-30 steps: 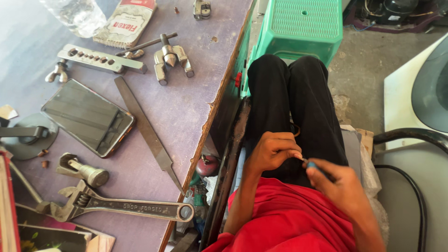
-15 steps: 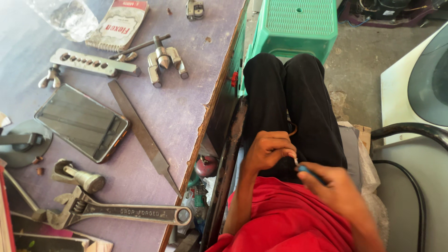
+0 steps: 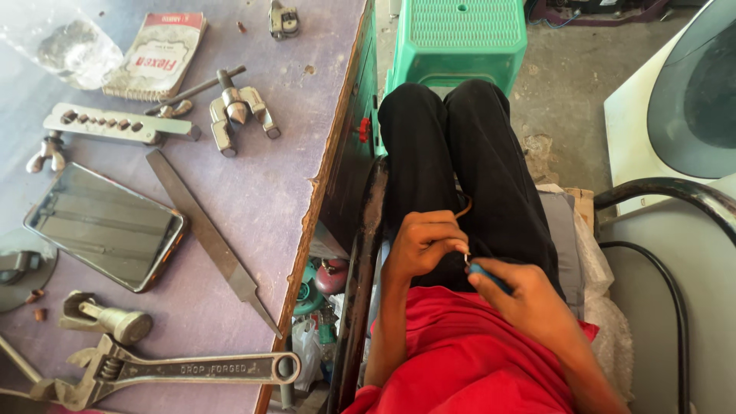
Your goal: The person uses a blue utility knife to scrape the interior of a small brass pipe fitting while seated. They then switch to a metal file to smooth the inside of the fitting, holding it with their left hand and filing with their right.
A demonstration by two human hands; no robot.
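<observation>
My left hand (image 3: 420, 244) rests on my lap over black trousers, its fingers pinched around a thin brown tube or wire (image 3: 462, 207) that curls up behind the knuckles. My right hand (image 3: 529, 300) sits just right of it, closed on a small tool with a blue handle (image 3: 487, 275) whose metal tip touches the piece held in the left hand. Both hands are above my red shirt, right of the workbench (image 3: 268, 207).
On the purple workbench lie a metal file (image 3: 208, 238), an adjustable wrench (image 3: 176, 369), a phone (image 3: 103, 226), a flaring bar (image 3: 119, 126) with its yoke (image 3: 238, 113), and a small booklet (image 3: 157, 65). A green plastic stool (image 3: 456, 38) stands beyond my knees; a white appliance (image 3: 675, 100) is at right.
The view has shifted slightly. My hands have drawn closer together on my lap, and the blue-handled tool's tip has come up against the piece in my left hand.
</observation>
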